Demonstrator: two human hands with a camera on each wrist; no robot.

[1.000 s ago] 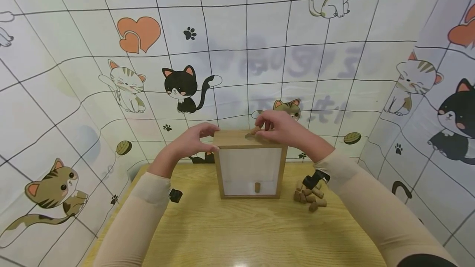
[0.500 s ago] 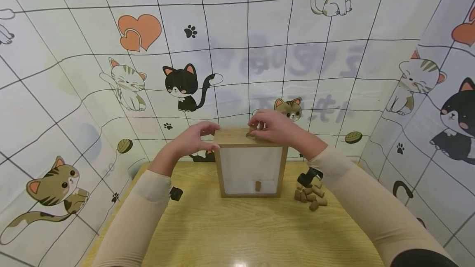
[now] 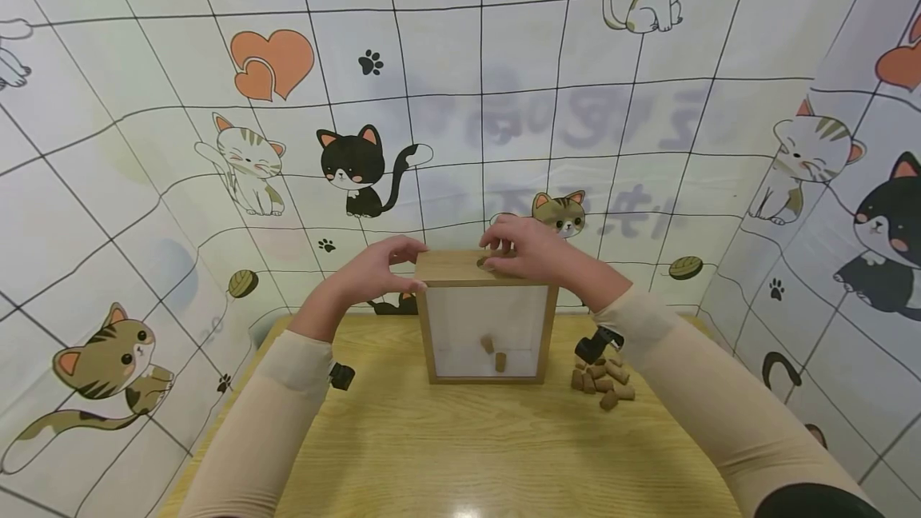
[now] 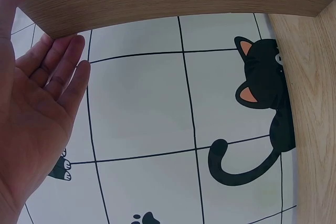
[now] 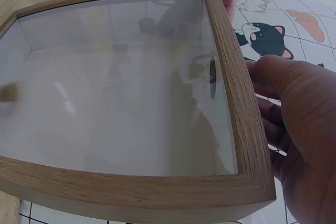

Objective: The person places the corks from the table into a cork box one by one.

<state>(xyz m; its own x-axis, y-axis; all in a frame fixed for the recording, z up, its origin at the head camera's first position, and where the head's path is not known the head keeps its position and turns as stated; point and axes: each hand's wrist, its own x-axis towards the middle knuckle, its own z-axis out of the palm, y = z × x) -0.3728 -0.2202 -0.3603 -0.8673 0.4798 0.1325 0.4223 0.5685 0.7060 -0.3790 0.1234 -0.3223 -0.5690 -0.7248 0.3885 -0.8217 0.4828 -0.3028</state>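
Note:
A shallow wooden box (image 3: 449,268) with a clear front stands upright on the table. My left hand (image 3: 368,273) holds its upper left corner, thumb at the front and fingers behind. My right hand (image 3: 532,249) is over the right part of the box's top, fingers loosely bent, with nothing seen between them. Partly under those fingertips is a hole (image 3: 481,261) in the top. Behind the clear front, one cork (image 3: 500,361) is upright at the bottom, and a second cork (image 3: 488,344) is tilted just above and left of it. A blurred cork (image 5: 9,93) shows in the right wrist view.
Several loose corks (image 3: 608,400) lie in a pile on the wooden table (image 3: 432,446), right of the box, near my right wrist camera (image 3: 600,344). A cloth printed with cats (image 3: 352,170) and grid lines hangs behind and along both sides.
The cork between my right fingers was tipped upright over the hole and let go. A second cork has appeared inside the box. My left hand keeps its place.

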